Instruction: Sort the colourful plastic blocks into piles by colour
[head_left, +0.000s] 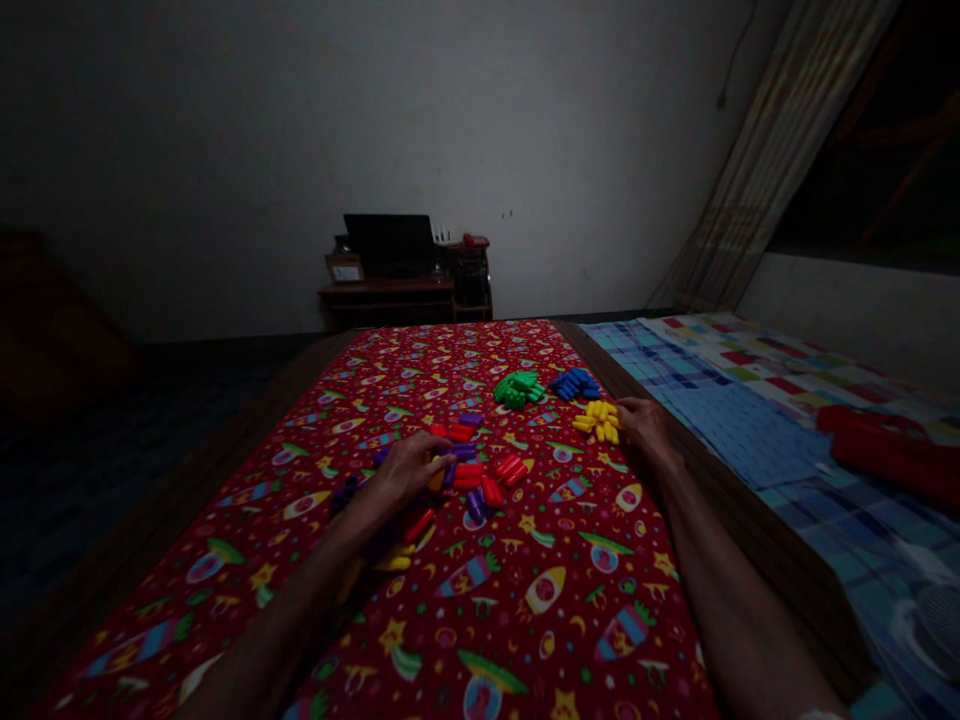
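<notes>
A table under a red cloth with rocket prints (525, 600) carries small plastic pegs. My left hand (409, 468) rests on a mixed heap of red, purple and yellow pegs (472, 475), its fingers curled over a yellow piece. My right hand (643, 420) lies at the table's right edge, its fingers closed beside a small pile of yellow pegs (598, 421). Behind that are a green pile (517, 389) and a blue pile (574, 383), each of one colour.
To the right lies a bed with a blue and multicoloured checked sheet (750, 420) and a red object (892, 455). A dark desk with a laptop (390, 245) stands against the far wall. The room is dim, with a curtain (772, 170) at the right.
</notes>
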